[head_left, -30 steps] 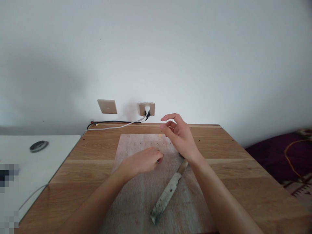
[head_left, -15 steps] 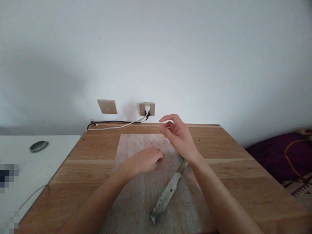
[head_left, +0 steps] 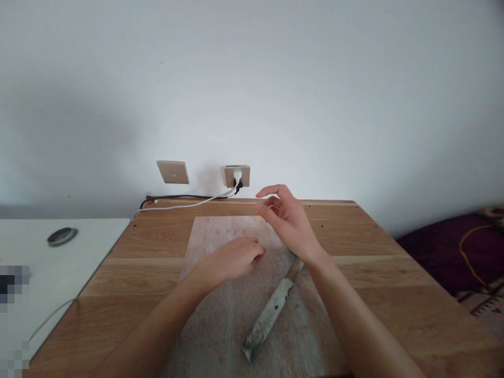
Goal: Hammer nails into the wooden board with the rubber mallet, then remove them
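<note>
A thin pale wooden board (head_left: 220, 325) lies flat on the wooden table. My left hand (head_left: 238, 258) is over the board's middle, back up, with curled fingers; whatever they enclose is hidden. Farther right, my right hand (head_left: 285, 212) is raised near the far right corner, thumb and forefinger curved and apart, holding nothing visible. A long tool (head_left: 271, 310) rests slantwise on the board, its near part greyish white, worn and dark-stained, its far part bare wood. My right wrist hides the tool's far end. Several small dark marks (head_left: 235, 231) run in a row across the board's far end.
A white and a black cable run along the table's back edge to a wall socket (head_left: 237, 176); a blank plate (head_left: 173, 172) is left of it. A white table (head_left: 94, 252) adjoins on the left, bearing a round grey object (head_left: 62, 236). Purple cloth (head_left: 433, 257) lies right.
</note>
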`<state>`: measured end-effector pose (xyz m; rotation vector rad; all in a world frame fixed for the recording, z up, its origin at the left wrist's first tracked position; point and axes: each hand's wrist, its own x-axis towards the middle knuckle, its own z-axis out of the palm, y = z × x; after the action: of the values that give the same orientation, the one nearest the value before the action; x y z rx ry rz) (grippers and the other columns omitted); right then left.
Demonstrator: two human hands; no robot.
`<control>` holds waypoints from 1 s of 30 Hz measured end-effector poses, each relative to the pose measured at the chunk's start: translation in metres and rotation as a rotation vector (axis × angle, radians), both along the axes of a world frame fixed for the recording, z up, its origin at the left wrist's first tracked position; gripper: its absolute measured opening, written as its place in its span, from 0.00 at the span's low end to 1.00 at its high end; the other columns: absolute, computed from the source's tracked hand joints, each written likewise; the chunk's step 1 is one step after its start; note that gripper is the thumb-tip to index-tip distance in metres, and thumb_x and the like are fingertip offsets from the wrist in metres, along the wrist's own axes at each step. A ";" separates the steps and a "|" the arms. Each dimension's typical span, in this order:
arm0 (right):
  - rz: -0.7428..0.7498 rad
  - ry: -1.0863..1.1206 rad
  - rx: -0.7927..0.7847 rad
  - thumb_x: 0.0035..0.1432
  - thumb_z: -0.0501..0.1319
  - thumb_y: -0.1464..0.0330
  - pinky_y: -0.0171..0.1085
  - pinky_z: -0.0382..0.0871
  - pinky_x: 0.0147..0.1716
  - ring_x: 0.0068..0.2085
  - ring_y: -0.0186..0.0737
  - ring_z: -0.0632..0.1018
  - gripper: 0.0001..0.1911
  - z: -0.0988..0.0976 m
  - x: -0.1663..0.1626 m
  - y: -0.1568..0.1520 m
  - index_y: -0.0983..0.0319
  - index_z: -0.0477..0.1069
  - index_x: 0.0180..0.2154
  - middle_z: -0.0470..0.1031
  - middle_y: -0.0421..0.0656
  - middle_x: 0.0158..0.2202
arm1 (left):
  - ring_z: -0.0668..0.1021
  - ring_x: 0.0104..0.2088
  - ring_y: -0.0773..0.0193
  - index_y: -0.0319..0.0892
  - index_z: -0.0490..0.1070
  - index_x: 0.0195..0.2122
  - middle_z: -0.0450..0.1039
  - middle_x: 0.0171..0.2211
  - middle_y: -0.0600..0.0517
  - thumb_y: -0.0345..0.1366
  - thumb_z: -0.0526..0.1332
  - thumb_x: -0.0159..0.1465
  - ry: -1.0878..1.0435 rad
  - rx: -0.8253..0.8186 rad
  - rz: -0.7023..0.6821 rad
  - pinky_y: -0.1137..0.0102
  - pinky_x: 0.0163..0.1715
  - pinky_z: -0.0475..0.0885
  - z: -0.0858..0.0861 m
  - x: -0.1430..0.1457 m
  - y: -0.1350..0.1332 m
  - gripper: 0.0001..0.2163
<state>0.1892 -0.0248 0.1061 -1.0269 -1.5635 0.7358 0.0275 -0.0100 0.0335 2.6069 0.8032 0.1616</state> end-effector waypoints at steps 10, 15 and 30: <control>-0.005 -0.001 -0.005 0.62 0.64 0.64 0.38 0.65 0.29 0.36 0.38 0.75 0.07 0.000 -0.001 0.000 0.55 0.71 0.43 0.70 0.40 0.38 | 0.76 0.37 0.60 0.43 0.74 0.32 0.74 0.34 0.51 0.22 0.57 0.62 -0.022 0.021 -0.017 0.67 0.37 0.67 -0.001 -0.001 0.001 0.10; -0.001 -0.004 -0.005 0.62 0.63 0.64 0.38 0.65 0.29 0.36 0.38 0.75 0.07 0.000 0.000 0.000 0.55 0.70 0.42 0.70 0.40 0.38 | 0.76 0.37 0.60 0.43 0.74 0.32 0.74 0.34 0.51 0.22 0.57 0.62 -0.035 0.018 -0.020 0.67 0.37 0.67 -0.001 -0.002 0.003 0.10; 0.010 -0.010 0.006 0.63 0.63 0.65 0.38 0.66 0.30 0.35 0.37 0.75 0.06 0.001 0.000 0.000 0.55 0.70 0.42 0.71 0.40 0.39 | 0.77 0.39 0.59 0.43 0.74 0.32 0.76 0.36 0.50 0.22 0.57 0.62 -0.028 0.020 -0.017 0.66 0.40 0.69 0.002 -0.001 0.003 0.10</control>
<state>0.1888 -0.0245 0.1074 -1.0202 -1.5800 0.7331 0.0268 -0.0071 0.0357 2.6233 0.7730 0.2020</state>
